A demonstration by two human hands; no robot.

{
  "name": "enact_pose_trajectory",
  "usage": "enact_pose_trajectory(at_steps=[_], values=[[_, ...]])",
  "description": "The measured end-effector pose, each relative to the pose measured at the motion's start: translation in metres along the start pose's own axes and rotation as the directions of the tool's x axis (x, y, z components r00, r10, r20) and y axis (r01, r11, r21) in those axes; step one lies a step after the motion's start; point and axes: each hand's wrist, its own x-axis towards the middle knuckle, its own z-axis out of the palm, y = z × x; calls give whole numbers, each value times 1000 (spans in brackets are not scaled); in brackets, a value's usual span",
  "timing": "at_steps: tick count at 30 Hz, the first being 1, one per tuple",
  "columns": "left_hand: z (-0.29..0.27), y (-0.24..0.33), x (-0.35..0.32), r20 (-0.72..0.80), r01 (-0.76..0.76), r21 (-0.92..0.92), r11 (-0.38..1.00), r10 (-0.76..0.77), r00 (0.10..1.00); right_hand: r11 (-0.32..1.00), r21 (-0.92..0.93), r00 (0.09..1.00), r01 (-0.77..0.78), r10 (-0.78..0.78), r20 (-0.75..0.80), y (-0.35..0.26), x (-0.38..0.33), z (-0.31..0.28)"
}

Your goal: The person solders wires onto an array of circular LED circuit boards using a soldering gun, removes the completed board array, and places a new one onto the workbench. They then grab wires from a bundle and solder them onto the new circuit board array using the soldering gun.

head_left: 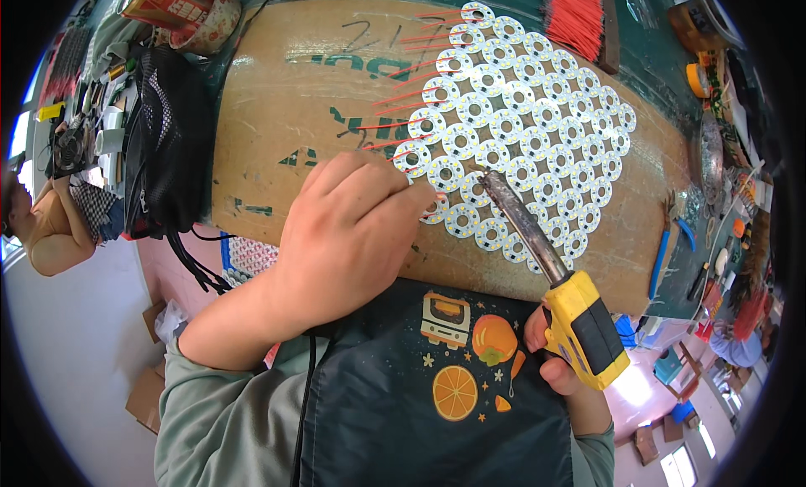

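Rows of round white LED boards (pixel 518 96), each a ring with a hole and small yellow chips, lie joined in a slanted sheet on a brown cardboard sheet (pixel 277 84). Thin red wires (pixel 395 107) stick out leftward from the boards along the left edge. At the lower end of that edge, my left hand (pixel 353 218) is closed in a pinch, a bit of red wire showing at its fingertips. My right hand (pixel 556 363) grips a yellow and black soldering gun (pixel 588 327). Its dark metal tip is over the boards, just right of my left fingertips.
A bundle of red wires (pixel 574 21) lies behind the boards. Blue-handled pliers (pixel 660 263) and an orange tape roll (pixel 698 80) are at right. A black bag (pixel 168 143) hangs at left, below a red can (pixel 168 4). Another person (pixel 63 227) sits far left.
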Motion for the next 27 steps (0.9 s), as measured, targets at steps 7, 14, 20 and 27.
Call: enact_pose_trajectory(at_steps=[7,14,20,27], values=[[9,-10,9,20,1,50,999,-2,1000,1000,-18,1000,-7,6,-15,6,5,2],[12,-11,10,32,-22,107,994,19,999,993,-115,1000,-2,0,-13,12,4,0],[13,-12,8,56,-29,110,993,23,998,990,-143,1000,0,-3,-19,16,2,-1],[14,-12,7,40,-18,94,995,15,999,991,-134,1000,-14,10,-28,16,1,-1]])
